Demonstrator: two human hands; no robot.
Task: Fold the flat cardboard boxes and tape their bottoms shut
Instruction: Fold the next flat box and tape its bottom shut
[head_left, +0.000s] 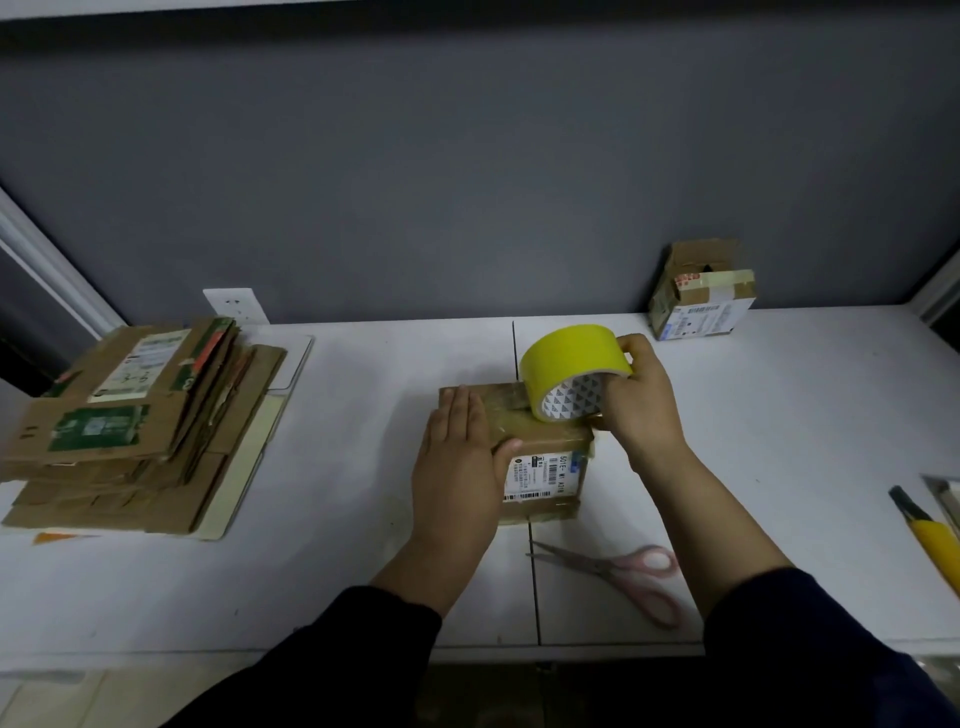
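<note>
Fingers (461, 410) of the left hand (457, 467) lie straight and flat on top of the small cardboard box (548, 470), pressing it down, with the thumb against the box's near upper edge. The right hand (644, 405) has its fingers curled round a yellow tape roll (566, 358).

A grey wall (467, 156) stands behind a white table (311, 582), which fills the lower half of the view. On the table's left side lies a stack of flat cardboard boxes (130, 415), several with green and white labels, piled unevenly.

The small cardboard box sits near the middle of the table, over the seam between two tabletop panels, and its front face carries a white barcode label. A second folded box (701, 293) stands at the far right, against the wall and well apart from the hands.

The tape roll stands on edge on the top of the small box, touching it (its inner core shows a grey triangle print). Pink-handled scissors (623, 569) lie closed just in front of the box. A yellow utility knife (930, 535) lies at the right edge, partly cut off.
</note>
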